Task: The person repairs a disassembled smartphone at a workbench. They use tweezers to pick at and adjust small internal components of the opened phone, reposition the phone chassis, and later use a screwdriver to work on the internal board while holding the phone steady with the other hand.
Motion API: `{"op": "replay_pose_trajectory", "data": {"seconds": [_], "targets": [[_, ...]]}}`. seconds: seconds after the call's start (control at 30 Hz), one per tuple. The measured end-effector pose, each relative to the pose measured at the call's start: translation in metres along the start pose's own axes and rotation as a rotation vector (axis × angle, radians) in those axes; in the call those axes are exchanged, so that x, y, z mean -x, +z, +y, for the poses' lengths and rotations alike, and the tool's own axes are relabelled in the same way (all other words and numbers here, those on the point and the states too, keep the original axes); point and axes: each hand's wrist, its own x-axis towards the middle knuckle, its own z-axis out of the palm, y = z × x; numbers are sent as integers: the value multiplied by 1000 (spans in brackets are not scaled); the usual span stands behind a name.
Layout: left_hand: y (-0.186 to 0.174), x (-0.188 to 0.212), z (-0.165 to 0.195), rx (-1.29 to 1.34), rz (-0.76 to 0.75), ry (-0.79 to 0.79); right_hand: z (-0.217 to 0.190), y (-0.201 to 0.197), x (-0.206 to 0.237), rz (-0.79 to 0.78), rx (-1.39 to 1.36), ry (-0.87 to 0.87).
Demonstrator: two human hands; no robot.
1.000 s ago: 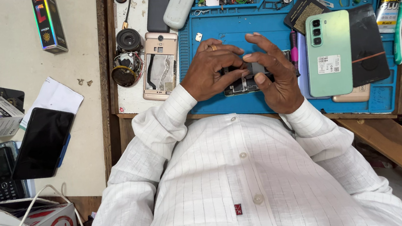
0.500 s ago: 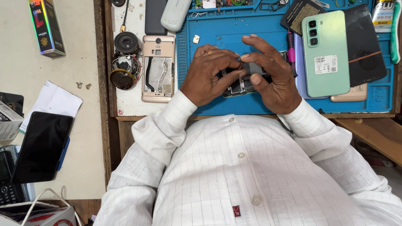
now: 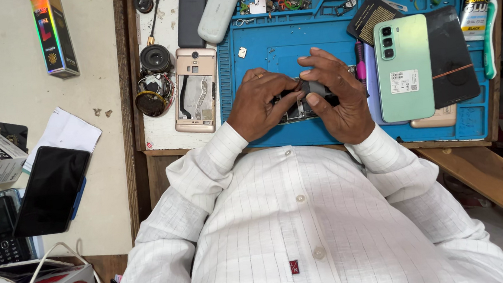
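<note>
A small opened dark phone (image 3: 307,103) lies on the blue work mat (image 3: 268,49), mostly covered by both hands. My left hand (image 3: 262,101) grips its left side with bent fingers, a ring on one finger. My right hand (image 3: 335,94) pinches its upper right part with thumb and fingertips. White shirt sleeves reach to both wrists. What the fingertips touch inside the phone is hidden.
A pale green phone (image 3: 403,67) lies face down right of my hands, beside a dark screen panel (image 3: 450,54). An opened gold phone back (image 3: 196,90), a round speaker (image 3: 156,59) and two handsets lie to the left. Small parts fill the mat's top trays. A black phone (image 3: 51,189) rests far left.
Both hands stay on the small phone. The fingers have shifted slightly, the right fingertips pinching nearer the top edge. The view has moved a little.
</note>
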Motion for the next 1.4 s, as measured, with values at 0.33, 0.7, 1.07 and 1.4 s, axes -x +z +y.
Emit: {"op": "replay_pose_trajectory", "data": {"seconds": [0.33, 0.7, 1.07, 1.4], "targets": [[-4, -1, 4, 54, 76, 144, 0, -1, -3, 23, 52, -61], [-30, -24, -3, 325, -36, -116, 1, -2, 0, 55, 84, 30], [-36, 26, 15, 37, 151, -216, 4, 9, -5, 39, 287, -136], [-24, 35, 4, -134, 3, -52, 2, 7, -3, -73, -41, -18]]}}
